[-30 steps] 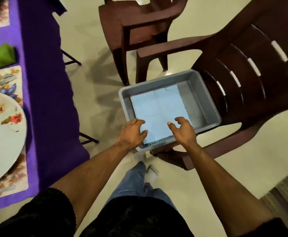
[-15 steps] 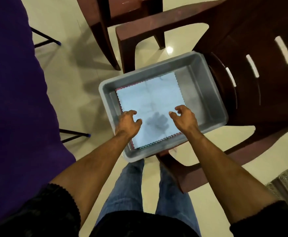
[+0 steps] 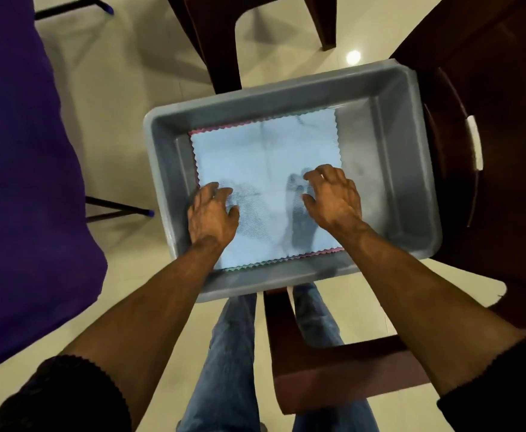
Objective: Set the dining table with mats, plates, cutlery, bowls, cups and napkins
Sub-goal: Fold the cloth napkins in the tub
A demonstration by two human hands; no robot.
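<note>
A grey plastic tub [image 3: 411, 169] rests on the seat of a dark brown chair [image 3: 486, 151]. Inside lies a flat pale blue napkin [image 3: 255, 157] with zigzag edges; pink and green edges of other napkins show beneath it. My left hand [image 3: 212, 213] is inside the tub over the napkin's left side, fingers bent down onto the cloth. My right hand [image 3: 333, 198] hovers over the napkin's right side with fingers curled and spread, casting a shadow on it. Neither hand holds anything that I can see.
The purple tablecloth [image 3: 21, 182] hangs at the left, with black table legs [image 3: 115, 210] under it. A second brown chair [image 3: 224, 42] stands beyond the tub. My legs in blue jeans [image 3: 233, 353] stand on the cream tiled floor.
The view has dropped and closed in on the tub, and the set places on the table have left the frame. Both hands moved from the tub's near rim down onto the napkin.
</note>
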